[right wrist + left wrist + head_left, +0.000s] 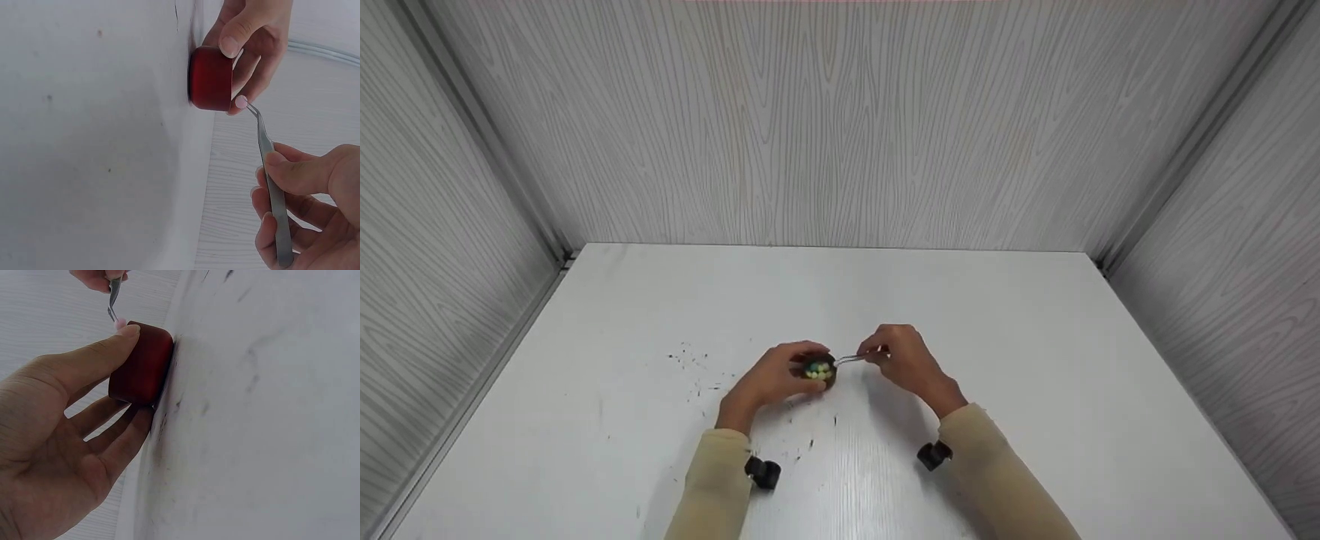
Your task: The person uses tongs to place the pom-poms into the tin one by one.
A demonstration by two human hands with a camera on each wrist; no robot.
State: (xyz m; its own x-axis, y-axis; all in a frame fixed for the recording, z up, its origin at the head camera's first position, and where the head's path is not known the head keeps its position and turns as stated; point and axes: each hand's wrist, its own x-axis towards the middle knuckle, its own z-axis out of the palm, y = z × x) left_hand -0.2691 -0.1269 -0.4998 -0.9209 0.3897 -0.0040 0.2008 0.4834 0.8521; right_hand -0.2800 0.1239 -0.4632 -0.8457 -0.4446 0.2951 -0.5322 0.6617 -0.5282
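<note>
The left hand [769,379] grips the small round dark-red bowl [211,79] on the white counter [1035,360]. Just beside the bowl's rim, the right hand [904,360] pinches thin metal tweezers [270,174] holding a tiny pink bead [241,102].

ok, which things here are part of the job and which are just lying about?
In use:
- left hand holding the small red bowl
- right hand pinching tweezers
- pink bead in the tweezer tips
- beads in the bowl

Lying about:
- dark specks on the table
</note>
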